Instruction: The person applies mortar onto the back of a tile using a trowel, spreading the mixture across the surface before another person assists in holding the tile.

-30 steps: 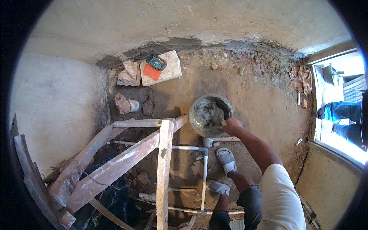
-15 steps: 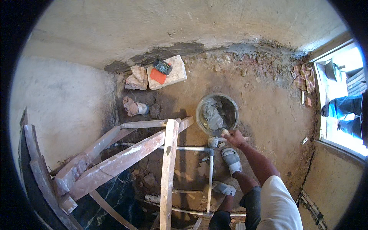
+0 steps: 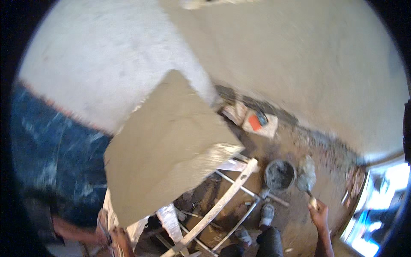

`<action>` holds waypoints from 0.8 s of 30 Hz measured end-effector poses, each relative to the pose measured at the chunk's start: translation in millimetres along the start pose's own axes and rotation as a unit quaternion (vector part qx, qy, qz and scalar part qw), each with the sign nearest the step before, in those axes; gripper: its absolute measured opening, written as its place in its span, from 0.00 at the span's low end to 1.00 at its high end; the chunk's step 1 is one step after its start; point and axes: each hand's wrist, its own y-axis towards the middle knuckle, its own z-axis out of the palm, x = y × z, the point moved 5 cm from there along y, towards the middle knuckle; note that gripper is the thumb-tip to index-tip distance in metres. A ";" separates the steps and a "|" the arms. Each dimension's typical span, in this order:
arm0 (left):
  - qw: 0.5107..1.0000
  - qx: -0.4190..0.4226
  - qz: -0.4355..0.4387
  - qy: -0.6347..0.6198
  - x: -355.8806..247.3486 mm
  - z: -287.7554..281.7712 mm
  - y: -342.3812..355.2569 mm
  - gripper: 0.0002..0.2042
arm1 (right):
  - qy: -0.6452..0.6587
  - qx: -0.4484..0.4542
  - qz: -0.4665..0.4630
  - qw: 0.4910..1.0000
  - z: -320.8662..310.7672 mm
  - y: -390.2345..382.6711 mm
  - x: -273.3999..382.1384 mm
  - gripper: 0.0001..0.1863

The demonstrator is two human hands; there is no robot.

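Through the head view, I'm holding a trowel (image 3: 306, 173) at the right with my right hand (image 3: 320, 214), its fingers clamped around the handle, likely so that the blade is pointing away from my legs. The blade is looking grey and blurred, so I can't tell how much mortar it's carrying. Just left of it, a round bucket (image 3: 280, 174) is standing on the earth floor (image 3: 332, 182), probably for easy reach. At the near left, a hand I'm taking for my left hand (image 3: 122, 240) is lying by the near corner of a broad tan sheet (image 3: 167, 145); blur is hiding whether its fingers are clamped or apart. A co-worker's hand (image 3: 102, 229) is showing beside it, perhaps sharing the sheet's weight. The sheet is partly hiding a timber frame (image 3: 215, 203). Farther off, an orange item (image 3: 255, 123) is lying on a pale block (image 3: 269, 129), seemingly to keep off the dirt.
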 end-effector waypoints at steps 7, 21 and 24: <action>0.994 0.006 0.031 -0.101 -3.2 -14.1 -26.2 0.12 | -0.024 0.055 -0.140 0.988 -76.1 -29.0 232.3 0.15; 0.998 -0.051 0.027 -0.019 -52.6 18.0 -50.0 0.12 | -0.202 0.240 -0.471 0.825 170.6 40.8 564.2 0.25; 0.998 -0.052 0.036 0.017 -68.7 16.8 -53.5 0.12 | -0.312 0.161 -0.562 0.749 248.8 38.8 606.4 0.20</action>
